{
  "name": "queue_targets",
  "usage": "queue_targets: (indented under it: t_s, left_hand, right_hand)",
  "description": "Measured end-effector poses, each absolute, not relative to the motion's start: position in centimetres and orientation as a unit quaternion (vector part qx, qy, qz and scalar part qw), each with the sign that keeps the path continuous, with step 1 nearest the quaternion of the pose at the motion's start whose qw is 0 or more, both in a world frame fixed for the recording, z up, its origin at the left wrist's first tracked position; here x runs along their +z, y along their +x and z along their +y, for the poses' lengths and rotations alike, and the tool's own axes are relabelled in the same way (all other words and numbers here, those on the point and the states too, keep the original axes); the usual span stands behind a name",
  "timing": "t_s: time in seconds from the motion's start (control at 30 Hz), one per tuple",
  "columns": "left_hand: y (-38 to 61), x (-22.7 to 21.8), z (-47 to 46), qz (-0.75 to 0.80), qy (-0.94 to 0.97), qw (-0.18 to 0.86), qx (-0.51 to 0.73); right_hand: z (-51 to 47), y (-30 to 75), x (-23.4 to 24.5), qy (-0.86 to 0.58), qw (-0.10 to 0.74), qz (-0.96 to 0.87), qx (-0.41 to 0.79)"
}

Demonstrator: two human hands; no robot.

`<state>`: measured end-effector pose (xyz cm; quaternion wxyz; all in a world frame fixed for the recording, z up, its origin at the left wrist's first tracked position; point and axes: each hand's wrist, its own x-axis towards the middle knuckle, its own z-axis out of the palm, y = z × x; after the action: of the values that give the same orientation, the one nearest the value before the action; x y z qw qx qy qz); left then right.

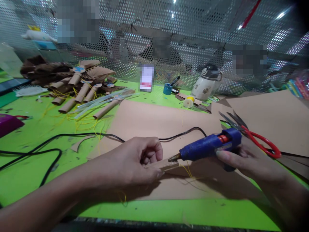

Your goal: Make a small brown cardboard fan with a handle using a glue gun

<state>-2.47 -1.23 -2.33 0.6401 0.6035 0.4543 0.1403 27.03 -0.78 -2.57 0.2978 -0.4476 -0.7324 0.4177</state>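
Note:
My right hand [243, 156] is closed around a blue hot glue gun [205, 146], its metal nozzle pointing left. The nozzle tip meets the top of a narrow brown paper strip [166, 165], which my left hand [140, 161] pinches between thumb and fingers. Along the strip runs a shiny clear line that looks like glue. Yellow thread [189, 170] hangs near the strip's right end. Beneath both hands lies a large sheet of brown paper [154, 116]. The far part of the strip is hidden inside my left hand.
Red-handled scissors [262, 141] lie at the right, close to my right hand. A black cord [79, 134] crosses the green table [43, 112]. Several brown paper tubes [83, 93], glue sticks [101, 101], a thread spool [189, 101], a phone [146, 78] and a flask [205, 83] stand or lie farther back.

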Motion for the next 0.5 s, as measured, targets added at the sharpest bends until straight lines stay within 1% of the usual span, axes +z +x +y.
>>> queue_targets:
  t_s: [0.2,0.4,0.5]
  left_hand:
    - [-2.5,-2.0,-1.2,0.466,0.609,0.627,0.138]
    - [-2.6,-1.8,-1.2,0.455,0.606,0.635,0.150]
    - [-2.6,-1.8,-1.2,0.450,0.609,0.635,0.151]
  right_hand:
    - [-0.5,27.8,-2.6,-0.444,0.314,-0.721,0.429]
    - [-0.7,28.1,-2.4,-0.446,0.310,-0.711,0.448]
    - [-0.9,27.6,-2.1,-0.445,0.327,-0.700,0.453]
